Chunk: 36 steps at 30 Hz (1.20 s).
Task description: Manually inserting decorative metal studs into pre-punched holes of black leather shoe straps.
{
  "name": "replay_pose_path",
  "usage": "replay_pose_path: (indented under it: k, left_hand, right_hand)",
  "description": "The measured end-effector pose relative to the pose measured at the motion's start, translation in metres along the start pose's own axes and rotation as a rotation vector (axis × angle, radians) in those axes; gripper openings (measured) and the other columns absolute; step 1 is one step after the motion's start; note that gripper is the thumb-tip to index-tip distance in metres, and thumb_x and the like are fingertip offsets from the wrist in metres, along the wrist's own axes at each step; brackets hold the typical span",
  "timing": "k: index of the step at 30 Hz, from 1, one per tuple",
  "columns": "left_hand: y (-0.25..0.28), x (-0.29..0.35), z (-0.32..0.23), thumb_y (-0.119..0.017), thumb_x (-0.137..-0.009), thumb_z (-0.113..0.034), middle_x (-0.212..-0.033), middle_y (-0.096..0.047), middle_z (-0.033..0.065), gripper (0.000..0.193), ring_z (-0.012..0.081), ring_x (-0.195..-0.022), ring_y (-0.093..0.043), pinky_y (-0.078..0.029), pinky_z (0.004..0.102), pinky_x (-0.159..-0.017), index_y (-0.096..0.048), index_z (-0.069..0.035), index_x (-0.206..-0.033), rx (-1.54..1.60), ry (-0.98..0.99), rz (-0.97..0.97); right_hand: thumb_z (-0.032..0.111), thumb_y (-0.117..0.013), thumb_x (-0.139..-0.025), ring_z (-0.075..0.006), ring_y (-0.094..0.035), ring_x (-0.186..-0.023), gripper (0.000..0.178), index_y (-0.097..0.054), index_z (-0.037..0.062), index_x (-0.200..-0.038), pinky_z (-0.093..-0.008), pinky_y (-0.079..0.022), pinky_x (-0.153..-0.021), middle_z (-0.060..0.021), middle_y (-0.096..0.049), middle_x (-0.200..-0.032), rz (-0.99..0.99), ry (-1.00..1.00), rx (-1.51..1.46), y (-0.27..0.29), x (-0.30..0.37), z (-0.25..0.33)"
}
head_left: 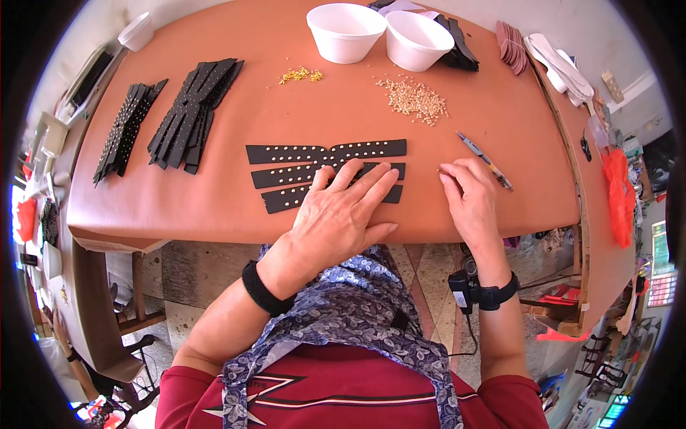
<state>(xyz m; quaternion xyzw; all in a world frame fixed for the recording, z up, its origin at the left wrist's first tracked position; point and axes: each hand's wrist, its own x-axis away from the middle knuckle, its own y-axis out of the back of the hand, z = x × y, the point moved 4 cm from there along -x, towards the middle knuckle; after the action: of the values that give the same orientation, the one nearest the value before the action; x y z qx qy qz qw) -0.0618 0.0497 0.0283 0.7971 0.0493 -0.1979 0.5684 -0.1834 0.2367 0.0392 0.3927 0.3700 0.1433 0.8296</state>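
Observation:
My left hand (334,207) lies flat with fingers spread over three black strips with rows of pale studs (286,174), laid one below another near the table's front edge. It covers part of the middle and lowest strips; the top one shows whole. To the right, my right hand (471,193) rests on the table with thumb and forefinger pinched together. Whatever sits between those fingertips is too small to name. A pen (484,159) lies just beyond this hand. Farther back is a loose pile of tiny gold-coloured studs (414,100).
Brown covering wraps the table (171,207). Two bundles of studded black strips (196,114) lie at left. A smaller heap of yellow-gold pieces (301,75) is near two white bowls (346,32) at the back. Pinkish-brown strips (511,47) and white pieces (561,68) lie back right.

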Motion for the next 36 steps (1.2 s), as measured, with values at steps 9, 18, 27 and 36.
replay_pose_path:
  k: [9,18,27,36]
  left_hand:
    - [-0.004,-0.001,0.000,-0.071,-0.087,-0.046,-0.148,-0.054,0.0080,0.073,0.0317,-0.132,-0.047,-0.039,0.0504,-0.105,-0.050,-0.009,-0.146,-0.033,-0.005,0.006]
    - [-0.004,0.003,-0.002,-0.071,-0.086,-0.048,-0.146,-0.055,0.0080,0.065,0.0305,-0.130,-0.051,-0.039,0.0510,-0.106,-0.058,-0.011,-0.138,-0.079,-0.046,-0.097]
    - [0.000,0.017,0.003,-0.072,-0.087,-0.045,-0.142,-0.058,0.0092,0.058,0.0305,-0.135,-0.049,-0.038,0.0509,-0.107,-0.064,-0.008,-0.131,-0.129,-0.028,-0.168]
    - [0.010,0.033,0.015,-0.071,-0.089,-0.042,-0.142,-0.058,0.0097,0.055,0.0305,-0.135,-0.049,-0.036,0.0511,-0.109,-0.063,-0.010,-0.133,-0.114,0.007,-0.130]
  right_hand:
    - [0.003,-0.068,-0.087,-0.0332,-0.062,-0.088,0.006,-0.064,-0.0003,-0.088,-0.0432,-0.050,-0.078,-0.0127,-0.061,-0.090,0.087,0.057,0.121,-0.002,-0.014,0.004]
    - [0.003,-0.066,-0.085,-0.0351,-0.059,-0.088,0.009,-0.058,0.0024,-0.086,-0.0458,-0.048,-0.077,-0.0131,-0.061,-0.089,-0.102,0.057,0.061,-0.017,-0.001,-0.013]
    - [0.002,-0.065,-0.089,-0.0346,-0.066,-0.078,0.007,-0.060,0.0026,-0.094,-0.0434,-0.052,-0.068,-0.0147,-0.065,-0.084,-0.228,-0.058,-0.098,-0.012,0.007,-0.012]
    - [0.000,-0.069,-0.088,-0.0269,-0.068,-0.072,0.009,-0.062,0.0023,-0.093,-0.0360,-0.054,-0.066,-0.0124,-0.067,-0.083,-0.240,-0.073,-0.040,-0.011,0.010,-0.019]
